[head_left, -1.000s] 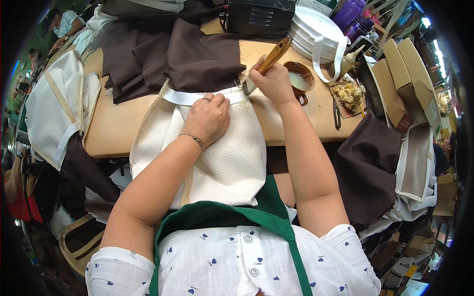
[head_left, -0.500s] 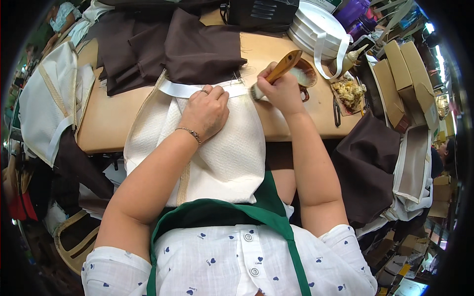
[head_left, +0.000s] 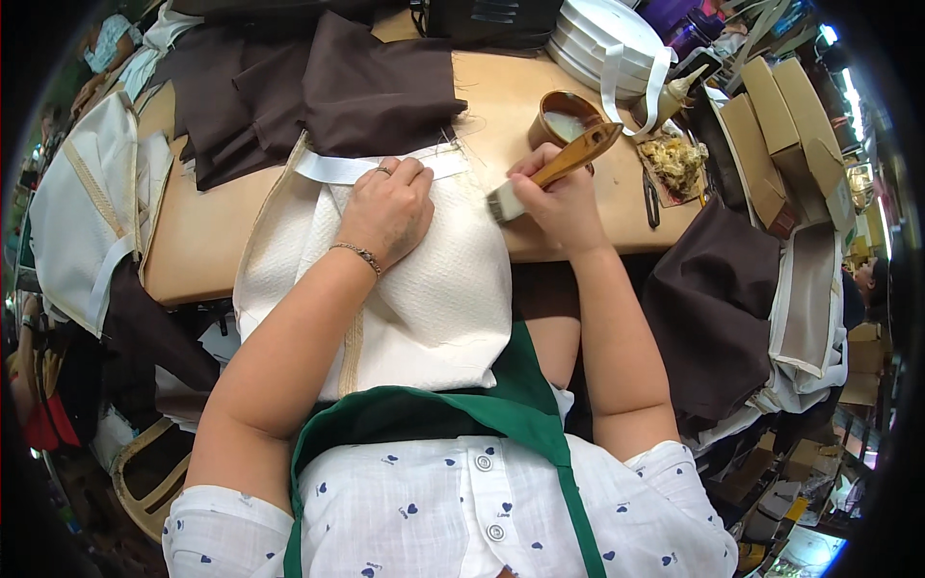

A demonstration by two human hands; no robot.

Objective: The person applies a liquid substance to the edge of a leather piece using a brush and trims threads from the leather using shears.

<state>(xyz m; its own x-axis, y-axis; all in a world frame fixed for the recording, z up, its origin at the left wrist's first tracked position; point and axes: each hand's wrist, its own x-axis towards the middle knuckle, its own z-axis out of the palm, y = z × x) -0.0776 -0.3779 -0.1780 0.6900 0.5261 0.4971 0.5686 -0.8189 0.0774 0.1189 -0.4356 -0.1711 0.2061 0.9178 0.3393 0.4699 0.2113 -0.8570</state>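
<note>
My right hand is closed round the wooden handle of a flat paintbrush. Its pale bristles, dark at the tip, point left, close to the right edge of a white textured fabric piece. That piece lies over the table edge and down to my lap. Bent over a white band along the piece's far end, my left hand is closed on the fabric, fingertips hidden. Dark brown cloth adjoins the far end. Just beyond my right hand stands a brown cup with whitish liquid inside.
White tape rolls are stacked at the back right, near a squeeze bottle and a crusted yellowish clump. Cardboard boxes stand at the far right. Another white fabric piece hangs at the left; dark cloth hangs at the right.
My right hand has drawn the brush toward me and tilted its handle to the right; its bristles now show fully. My left hand stays on the fabric. The view has shifted slightly.
</note>
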